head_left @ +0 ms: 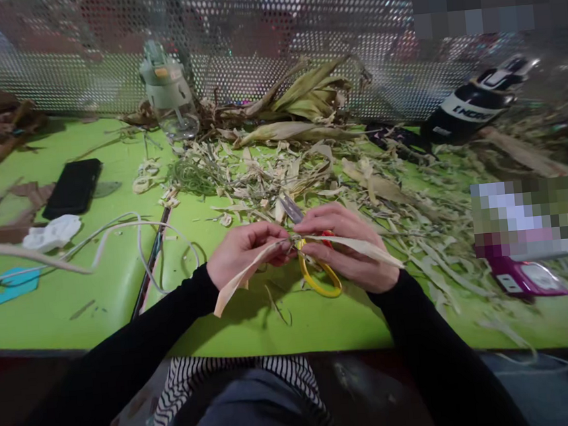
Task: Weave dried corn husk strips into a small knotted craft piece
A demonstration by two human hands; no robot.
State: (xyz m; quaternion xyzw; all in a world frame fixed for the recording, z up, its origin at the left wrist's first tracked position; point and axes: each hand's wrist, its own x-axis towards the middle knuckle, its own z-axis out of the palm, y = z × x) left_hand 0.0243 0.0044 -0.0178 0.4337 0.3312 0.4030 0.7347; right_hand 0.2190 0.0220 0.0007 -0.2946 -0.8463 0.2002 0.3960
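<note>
My left hand (253, 250) is closed in a pinch around the middle of a pale dried corn husk strip (238, 282). The strip bends where my hands meet, and one end hangs down to the left. My right hand (347, 244) has its fingers together at the same spot, with the other husk end (361, 245) crossing its palm side to the right. Scissors with yellow and red handles (322, 288) sit under my right hand, blades pointing away from me. Whether that hand touches the scissors I cannot tell. The exact spot between my fingertips is partly hidden.
Husk scraps (270, 164) and whole husks (308, 98) cover the back of the green table (225, 334). Behind are a clear bottle (170, 93) and a leaning black bottle (473, 103). A phone (71, 187) and white cable (138, 219) lie left, a purple object (525, 275) right.
</note>
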